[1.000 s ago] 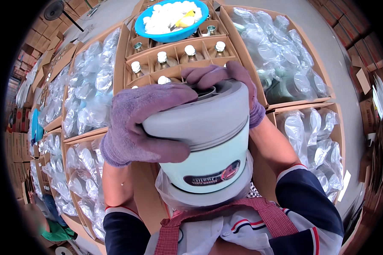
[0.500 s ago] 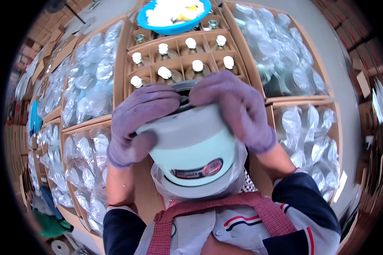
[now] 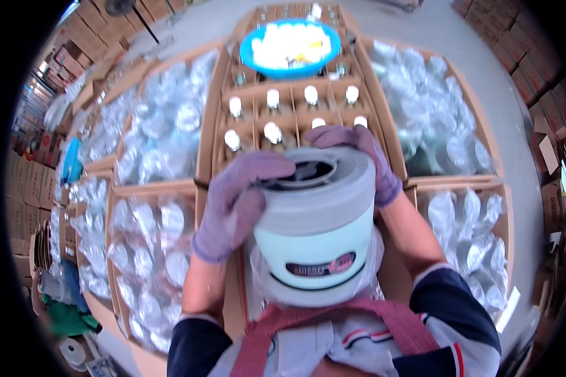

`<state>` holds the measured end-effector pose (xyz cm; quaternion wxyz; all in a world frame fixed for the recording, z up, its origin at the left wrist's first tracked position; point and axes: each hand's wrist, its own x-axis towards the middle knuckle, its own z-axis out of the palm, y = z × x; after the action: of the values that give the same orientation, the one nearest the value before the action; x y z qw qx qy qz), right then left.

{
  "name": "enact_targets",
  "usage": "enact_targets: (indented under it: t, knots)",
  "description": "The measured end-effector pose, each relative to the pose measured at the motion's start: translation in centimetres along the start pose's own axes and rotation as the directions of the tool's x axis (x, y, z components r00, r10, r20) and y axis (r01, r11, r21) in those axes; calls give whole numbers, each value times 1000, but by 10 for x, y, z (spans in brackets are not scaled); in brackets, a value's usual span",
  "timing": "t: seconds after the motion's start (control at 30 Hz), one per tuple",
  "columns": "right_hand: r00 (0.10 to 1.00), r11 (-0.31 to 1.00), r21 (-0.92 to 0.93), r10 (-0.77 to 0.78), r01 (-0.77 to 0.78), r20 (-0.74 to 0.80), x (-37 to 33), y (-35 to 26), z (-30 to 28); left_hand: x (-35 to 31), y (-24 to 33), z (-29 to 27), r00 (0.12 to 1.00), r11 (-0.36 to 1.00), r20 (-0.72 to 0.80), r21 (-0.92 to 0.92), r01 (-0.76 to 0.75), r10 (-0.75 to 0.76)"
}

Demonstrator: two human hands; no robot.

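Both gloved hands are around a round, mint-green and grey container (image 3: 311, 242) that stands upright against the front of my body. A broad grey rim with a dark round opening tops it, and a dark label with a red patch is on its near side. Clear plastic (image 3: 372, 254) shows around its lower part. My left hand (image 3: 242, 201), in a purple-grey glove, grips the left of the rim, fingers over the top and thumb along the side. My right hand (image 3: 365, 154) is closed about the far right of the rim; its fingertips are partly blurred.
Beyond the container stands a divided carton (image 3: 258, 116) of white-capped bottles. A blue basin (image 3: 248, 63) of small white pieces rests on it. Open cartons (image 3: 114, 232) of plastic-wrapped clear items flank me on both sides. Stacked brown boxes (image 3: 25, 191) line the left.
The container has tipped more upright, so its top opening now shows. My right hand has slid to the far right of the rim; my left hand stays on the left. The view has shifted.
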<state>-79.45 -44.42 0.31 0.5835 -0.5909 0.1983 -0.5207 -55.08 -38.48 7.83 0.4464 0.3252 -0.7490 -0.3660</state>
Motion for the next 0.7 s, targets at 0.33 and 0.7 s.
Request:
enact_targets:
  t: [0.33,0.7]
  knots:
    - [972,938,-339,-144,74,-185,-9,-80,33,10,-18,15,951,989,-276,5,145,-138]
    - [799,705,-709,437,-19,414,-13,-177,8,7,39,64,863,863,-53,88,-497,503]
